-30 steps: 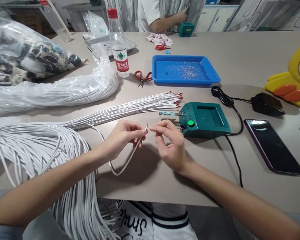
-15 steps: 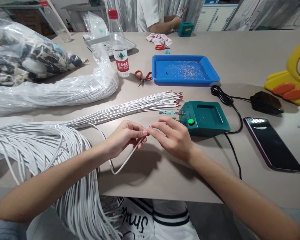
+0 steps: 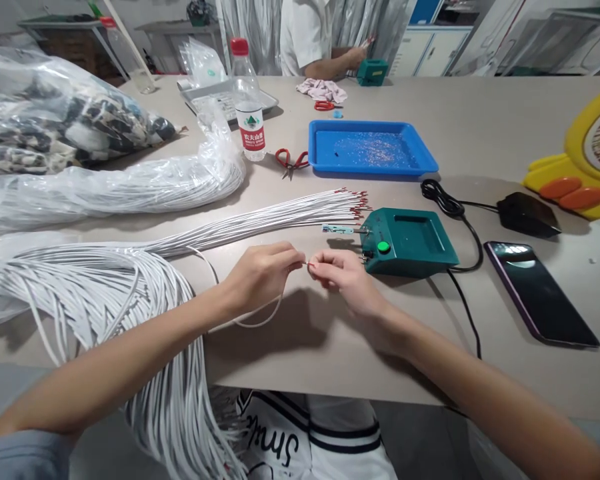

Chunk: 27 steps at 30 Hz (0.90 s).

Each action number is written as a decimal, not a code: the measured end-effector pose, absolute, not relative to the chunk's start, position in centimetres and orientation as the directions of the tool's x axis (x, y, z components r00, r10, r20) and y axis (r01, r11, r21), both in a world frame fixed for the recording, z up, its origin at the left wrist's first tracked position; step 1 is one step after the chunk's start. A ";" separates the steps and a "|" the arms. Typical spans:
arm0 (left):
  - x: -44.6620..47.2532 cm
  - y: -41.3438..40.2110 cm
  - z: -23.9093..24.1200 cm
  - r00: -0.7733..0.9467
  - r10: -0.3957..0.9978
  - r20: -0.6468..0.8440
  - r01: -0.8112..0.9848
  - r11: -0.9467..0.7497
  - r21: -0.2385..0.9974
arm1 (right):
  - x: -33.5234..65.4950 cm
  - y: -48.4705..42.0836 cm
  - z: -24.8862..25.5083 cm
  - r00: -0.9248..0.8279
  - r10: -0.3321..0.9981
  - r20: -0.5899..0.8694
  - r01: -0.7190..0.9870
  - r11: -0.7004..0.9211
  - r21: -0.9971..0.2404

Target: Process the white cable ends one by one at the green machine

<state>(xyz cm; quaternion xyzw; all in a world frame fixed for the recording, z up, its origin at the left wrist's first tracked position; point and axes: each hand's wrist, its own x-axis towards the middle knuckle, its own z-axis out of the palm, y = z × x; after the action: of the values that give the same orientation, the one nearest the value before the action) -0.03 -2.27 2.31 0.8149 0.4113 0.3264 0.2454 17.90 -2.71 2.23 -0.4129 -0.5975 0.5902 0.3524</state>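
Note:
My left hand [image 3: 267,273] is closed on a thin white cable [image 3: 263,325], close to its end. Below that hand the cable hangs in a loop towards the left. My right hand [image 3: 343,277] pinches the reddish wire end of the cable between thumb and fingers, a short way from the left fingertips. Just right of it stands a green machine [image 3: 413,247] with a green button [image 3: 383,247] and a pale clip-like part [image 3: 337,229] sticking out on its left. Behind my hands lies a bundle of white cables [image 3: 260,217] with red-brown ends.
A blue tray [image 3: 315,150] with small scraps, red-handled scissors [image 3: 290,163] and a plastic bottle [image 3: 250,113] stand farther back. At right are a phone [image 3: 540,293], a black adapter [image 3: 527,213] and a yellow fan [image 3: 580,167]. Many cables [image 3: 165,373] hang over the left edge. Another person [image 3: 307,40] sits opposite.
My right hand has turned and now pinches the cable's tip with thumb and fingers. My left hand has rolled over, back up, and the cable loop has swung left. The view has shifted slightly.

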 end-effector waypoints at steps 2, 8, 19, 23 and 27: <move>-0.4 -1.6 1.9 0.403 0.809 0.428 0.528 -0.587 0.613 | 17.7 -2.8 2.8 -0.538 0.789 -0.298 -0.050 -0.383 -0.922; -0.3 0.7 1.7 0.251 0.967 -0.047 0.180 0.001 0.984 | 18.5 -2.1 4.6 -0.287 0.952 0.106 0.458 0.234 -0.857; -0.3 1.3 1.2 0.277 0.939 -0.204 0.084 0.187 0.979 | 22.4 4.6 4.8 -0.343 0.937 -0.065 0.937 0.336 -0.095; -0.4 1.4 1.1 0.266 0.951 -0.158 0.145 0.122 0.982 | 22.6 6.0 5.5 -0.364 0.914 -0.179 0.931 0.352 -0.099; -0.5 1.5 0.8 0.265 0.958 -0.107 0.192 0.056 0.980 | 22.5 7.0 5.9 -0.344 0.905 -0.250 0.938 0.343 -0.051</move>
<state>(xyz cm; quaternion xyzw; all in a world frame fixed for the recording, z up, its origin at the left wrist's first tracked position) -0.54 1.55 0.83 0.5868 0.4900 0.3573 0.5366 22.52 7.04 5.87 -0.5657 -0.8145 0.0929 -0.0889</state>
